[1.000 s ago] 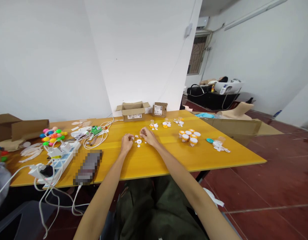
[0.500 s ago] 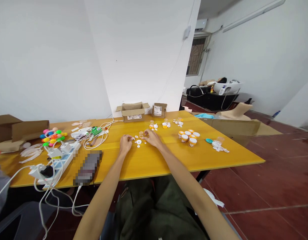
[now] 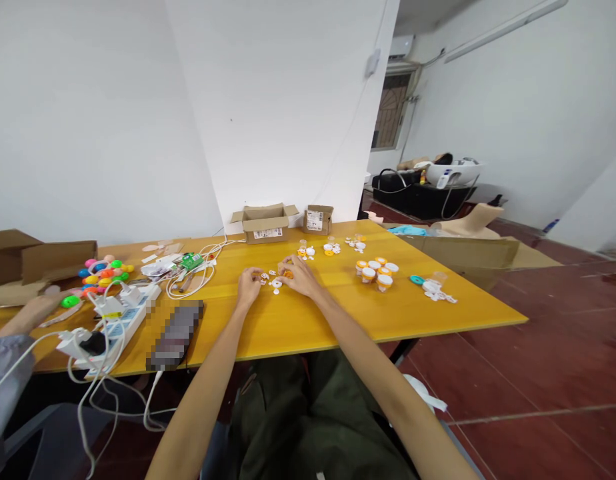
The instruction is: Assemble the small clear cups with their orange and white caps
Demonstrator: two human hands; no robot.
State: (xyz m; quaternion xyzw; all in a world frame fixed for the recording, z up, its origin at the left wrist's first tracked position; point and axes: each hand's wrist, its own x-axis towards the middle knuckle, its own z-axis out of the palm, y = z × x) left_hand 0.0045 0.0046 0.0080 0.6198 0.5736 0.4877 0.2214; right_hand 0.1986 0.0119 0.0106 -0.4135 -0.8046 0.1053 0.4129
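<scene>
My left hand [image 3: 249,284] and my right hand [image 3: 301,275] rest close together on the yellow table [image 3: 308,320], a little beyond its middle. Between them lie several small white disc parts [image 3: 276,285]. My right hand's fingertips pinch a small orange cap [image 3: 287,273]. My left hand's fingers are curled around a tiny white piece [image 3: 261,277] just above the tabletop. Further back sit more small orange and white parts [image 3: 330,249].
A cluster of orange-and-white jars [image 3: 377,270] stands right of my hands, with a teal cap [image 3: 417,280] and white bits [image 3: 438,294] beyond. Two cardboard boxes [image 3: 266,223] sit at the back. Left are cables [image 3: 198,267], a power strip [image 3: 115,321], coloured eggs [image 3: 103,270] and another person's hand [image 3: 35,311].
My right hand has drawn slightly towards my left and now shows an orange cap at its fingertips. Another person's hand has reached in at the far left by a green egg.
</scene>
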